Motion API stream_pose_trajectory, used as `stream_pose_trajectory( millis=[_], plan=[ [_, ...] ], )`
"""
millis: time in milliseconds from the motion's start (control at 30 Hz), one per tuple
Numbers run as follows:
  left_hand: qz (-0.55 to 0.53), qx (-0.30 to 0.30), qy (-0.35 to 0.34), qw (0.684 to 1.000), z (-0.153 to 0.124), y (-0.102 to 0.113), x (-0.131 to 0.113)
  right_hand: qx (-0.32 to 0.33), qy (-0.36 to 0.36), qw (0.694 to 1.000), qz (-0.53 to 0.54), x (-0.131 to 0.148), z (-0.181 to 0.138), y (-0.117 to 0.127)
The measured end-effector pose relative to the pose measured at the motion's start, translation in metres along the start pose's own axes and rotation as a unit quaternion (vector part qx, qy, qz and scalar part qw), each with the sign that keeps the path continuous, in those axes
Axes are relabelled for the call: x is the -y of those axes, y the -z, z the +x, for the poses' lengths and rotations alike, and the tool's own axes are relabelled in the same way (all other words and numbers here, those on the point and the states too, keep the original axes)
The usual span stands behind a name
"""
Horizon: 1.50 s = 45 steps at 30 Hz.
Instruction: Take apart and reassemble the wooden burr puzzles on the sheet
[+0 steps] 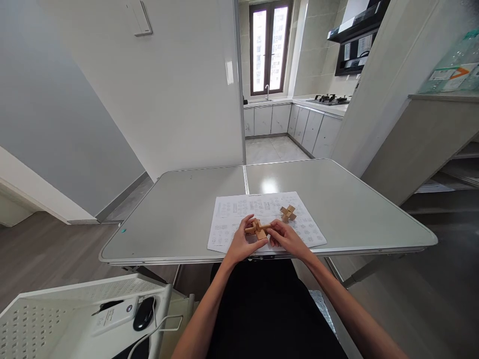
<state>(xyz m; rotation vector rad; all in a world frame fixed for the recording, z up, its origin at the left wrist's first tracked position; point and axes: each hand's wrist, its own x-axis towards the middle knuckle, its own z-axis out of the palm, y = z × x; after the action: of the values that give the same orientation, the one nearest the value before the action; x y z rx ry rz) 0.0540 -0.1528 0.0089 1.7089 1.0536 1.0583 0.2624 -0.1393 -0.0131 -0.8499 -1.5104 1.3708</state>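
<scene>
A wooden interlocking puzzle (258, 229) of crossed light-brown bars is held just above a printed paper sheet (232, 217). My left hand (242, 241) grips its left side with closed fingers. My right hand (286, 238) pinches its right end. A second, smaller assembled wooden puzzle piece (288, 213) lies on the sheet, just beyond my right hand and apart from it.
The sheet lies near the front edge of a grey folding table (179, 214). A white perforated cart (56, 309) at lower left carries a power bank (114, 314) and a black mouse (144, 313). A wall stands behind the table; a kitchen opens beyond.
</scene>
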Motion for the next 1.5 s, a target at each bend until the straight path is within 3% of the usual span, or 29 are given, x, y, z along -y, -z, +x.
stream_pose_trajectory(
  millis=[900, 1500],
  plan=[
    [-0.032, -0.009, -0.009, 0.999, 0.002, -0.003, 0.005, -0.048, 0.0, 0.999, 0.002, 0.005, 0.001, -0.001],
    [-0.015, -0.001, -0.002, 1.0, 0.001, -0.001, -0.003, -0.012, -0.007, 1.0, -0.008, 0.006, -0.001, 0.001]
  ],
)
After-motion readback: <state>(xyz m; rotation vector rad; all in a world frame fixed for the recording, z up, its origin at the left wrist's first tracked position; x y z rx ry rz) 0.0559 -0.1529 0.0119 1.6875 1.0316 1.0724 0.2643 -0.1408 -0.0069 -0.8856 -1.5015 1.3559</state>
